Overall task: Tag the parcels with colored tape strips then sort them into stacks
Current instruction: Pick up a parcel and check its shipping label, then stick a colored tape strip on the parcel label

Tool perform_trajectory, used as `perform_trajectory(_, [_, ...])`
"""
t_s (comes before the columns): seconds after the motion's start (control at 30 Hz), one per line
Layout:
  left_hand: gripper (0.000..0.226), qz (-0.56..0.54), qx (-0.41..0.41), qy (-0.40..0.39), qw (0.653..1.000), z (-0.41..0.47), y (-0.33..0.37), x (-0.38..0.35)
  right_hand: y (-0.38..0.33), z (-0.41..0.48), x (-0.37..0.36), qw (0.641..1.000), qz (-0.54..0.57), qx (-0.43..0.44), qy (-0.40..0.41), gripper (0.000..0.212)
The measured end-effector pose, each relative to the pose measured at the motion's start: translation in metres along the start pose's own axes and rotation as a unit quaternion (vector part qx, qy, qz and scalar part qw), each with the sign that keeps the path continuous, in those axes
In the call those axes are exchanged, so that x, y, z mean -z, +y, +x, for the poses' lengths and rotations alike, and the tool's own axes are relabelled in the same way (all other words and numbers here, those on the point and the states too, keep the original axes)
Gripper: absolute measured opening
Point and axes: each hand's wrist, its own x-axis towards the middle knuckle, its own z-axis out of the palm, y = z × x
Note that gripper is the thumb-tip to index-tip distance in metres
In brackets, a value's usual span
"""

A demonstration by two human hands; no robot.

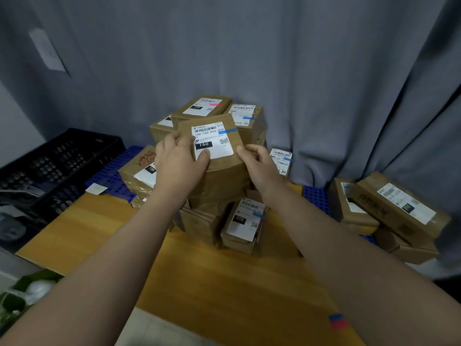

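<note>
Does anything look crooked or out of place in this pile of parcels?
Yes. The parcels on the right lie tilted across one another, not stacked flat, and the parcel labelled 010 sits tilted beside the middle stack. The left hand and right hand hold the parcel labelled 150 at its top.

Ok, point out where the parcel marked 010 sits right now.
Head view, just right of centre: the parcel marked 010 lies low at the front, over the wooden board, directly below the 150 parcel.
</note>
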Motion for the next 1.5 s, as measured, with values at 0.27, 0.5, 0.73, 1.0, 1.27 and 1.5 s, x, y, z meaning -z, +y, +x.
perform_trajectory(0.27, [0.037,-0.024,-0.138,0.027,0.990,-0.008,0.048,-0.013,-0.002,-0.001,0.020,0.998,-0.001,0.043,0.045,0.044])
perform_trajectory(0.5, [0.032,-0.008,-0.262,-0.018,0.965,-0.023,0.102,-0.073,0.039,-0.013,0.097,0.987,-0.007,0.016,0.160,0.031])
perform_trajectory(0.73, [0.030,0.011,-0.335,-0.097,0.937,-0.051,0.158,-0.143,0.089,-0.033,0.203,0.962,-0.119,-0.032,0.246,0.033])
perform_trajectory(1.0, [0.038,0.193,-0.364,-0.078,0.908,-0.042,0.159,-0.145,0.096,-0.021,0.201,0.987,0.016,-0.155,0.027,0.030])
perform_trajectory(1.27, [0.032,0.118,-0.395,-0.043,0.910,-0.015,0.114,-0.092,0.083,0.004,0.098,0.988,0.010,-0.024,-0.151,0.055])
perform_trajectory(1.5, [0.032,0.074,-0.380,0.064,0.920,-0.007,0.068,-0.033,0.032,0.003,0.018,0.965,-0.143,0.192,-0.105,0.078])
